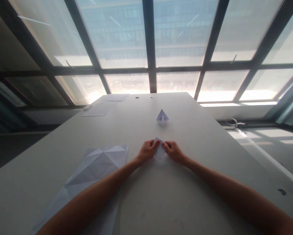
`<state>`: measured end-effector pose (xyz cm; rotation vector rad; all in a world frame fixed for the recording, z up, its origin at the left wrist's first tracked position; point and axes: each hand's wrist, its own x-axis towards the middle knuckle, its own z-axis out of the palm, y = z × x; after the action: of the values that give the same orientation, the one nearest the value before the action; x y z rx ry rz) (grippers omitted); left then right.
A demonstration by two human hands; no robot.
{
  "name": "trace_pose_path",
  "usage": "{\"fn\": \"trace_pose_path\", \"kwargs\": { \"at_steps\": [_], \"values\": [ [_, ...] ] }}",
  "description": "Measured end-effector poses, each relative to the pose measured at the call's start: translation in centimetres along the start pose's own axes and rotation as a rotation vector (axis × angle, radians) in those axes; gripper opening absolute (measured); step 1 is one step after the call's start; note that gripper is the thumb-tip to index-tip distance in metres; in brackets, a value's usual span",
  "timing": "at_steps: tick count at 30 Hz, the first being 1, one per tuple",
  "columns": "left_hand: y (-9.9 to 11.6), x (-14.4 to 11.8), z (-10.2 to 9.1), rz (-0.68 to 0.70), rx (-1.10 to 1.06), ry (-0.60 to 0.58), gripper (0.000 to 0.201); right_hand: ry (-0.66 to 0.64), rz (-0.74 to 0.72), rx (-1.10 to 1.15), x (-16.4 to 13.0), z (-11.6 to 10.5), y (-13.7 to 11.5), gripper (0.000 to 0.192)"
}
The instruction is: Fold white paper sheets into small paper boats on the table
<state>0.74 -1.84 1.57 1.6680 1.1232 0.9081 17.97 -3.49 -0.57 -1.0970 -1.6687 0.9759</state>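
Pinching a small folded white paper piece (pixel 159 150) from both sides, left hand (pixel 147 151) and right hand (pixel 174 151) meet near the mid of the pale grey worktop (pixel 205 156). Fingers (pixel 154 144) of each hand are closed onto the paper's edges, thumbs and fingertips on top, w/ the piece lying flat on the worktop between them. Both forearms stretch in from the near edge.

Just beyond the hands, farther along the worktop, stands a small folded white paper boat shape (pixel 162 117), upright, apart from the hands. To the near left lies a large creased white paper sheet (pixel 97 166), unfolded, w/ diamond-pattern fold lines; the left forearm crosses its near part. At the far left corner sit flat white paper sheets (pixel 104 106). Two small dark round spots (pixel 137 97) show at the far edge. Behind it all, big dark-framed windows (pixel 150 45).
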Motion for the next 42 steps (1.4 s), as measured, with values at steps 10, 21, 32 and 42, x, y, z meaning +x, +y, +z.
{"fn": "trace_pose_path", "kwargs": {
  "at_steps": [10, 21, 32, 42],
  "values": [
    [-0.1, 0.1, 0.2, -0.051, 0.007, 0.003, 0.061, 0.118, 0.015, 0.016, -0.1, -0.1, -0.4, 0.045],
    [0.5, -0.2, 0.3, 0.009, 0.038, -0.081, 0.06, 0.084, 0.027, -0.008, 0.2, -0.2, -0.3, 0.05],
    [0.3, -0.1, 0.1, -0.012, -0.059, 0.154, 0.058, 0.046, 0.109, 0.041, 0.1, -0.8, -1.4, 0.048],
    [0.3, -0.3, 0.1, -0.041, -0.102, 0.032, 0.055, 0.145, 0.126, 0.203, 0.3, -1.0, -0.7, 0.046]
  ]
}}
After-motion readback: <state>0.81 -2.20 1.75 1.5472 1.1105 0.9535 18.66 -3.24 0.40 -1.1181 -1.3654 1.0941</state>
